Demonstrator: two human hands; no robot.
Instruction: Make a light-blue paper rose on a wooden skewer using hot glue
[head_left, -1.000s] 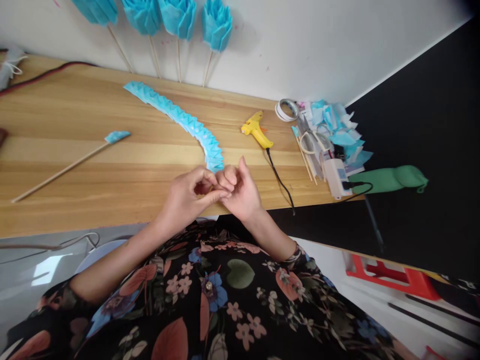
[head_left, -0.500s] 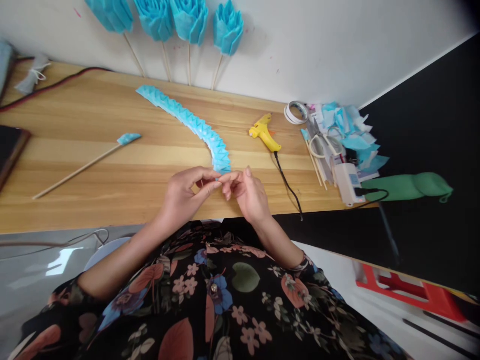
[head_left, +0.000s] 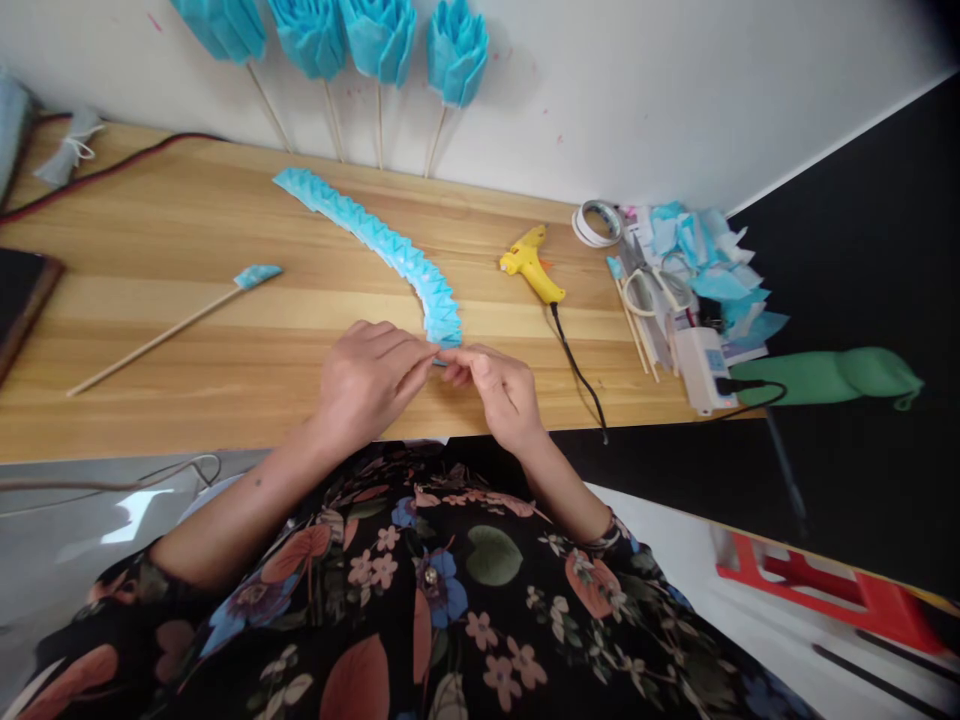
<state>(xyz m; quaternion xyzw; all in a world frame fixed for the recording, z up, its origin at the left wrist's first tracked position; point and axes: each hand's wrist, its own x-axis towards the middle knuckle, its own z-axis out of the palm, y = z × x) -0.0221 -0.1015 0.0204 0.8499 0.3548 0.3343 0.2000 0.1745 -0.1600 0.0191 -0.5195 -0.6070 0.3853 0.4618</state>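
A long strip of folded light blue petals (head_left: 405,258), overlapping one another, curves across the wooden table from the back left to my fingertips. Its near end is pinched by my left hand (head_left: 375,380), whose fingers are closed with the back of the hand turned up. From the other side my right hand (head_left: 501,392) presses thumb and fingers together at that same end. The two hands' fingertips meet there and cover the edge they hold. To the left lies a thin wooden stick (head_left: 161,340) with a blue wrapped tip (head_left: 257,276).
Blue flowers on sticks (head_left: 456,55) lean against the wall. A yellow glue gun (head_left: 532,262) with a black cord lies right of the strip. Farther right are a tape roll (head_left: 598,223), scissors (head_left: 646,290), blue scraps (head_left: 709,250), a power strip (head_left: 702,370) and a green pouch (head_left: 825,376).
My left hand has rolled over, its back now turned up and fingers folded closer together. My right thumb has come down toward its fingers. The strip lies as before.
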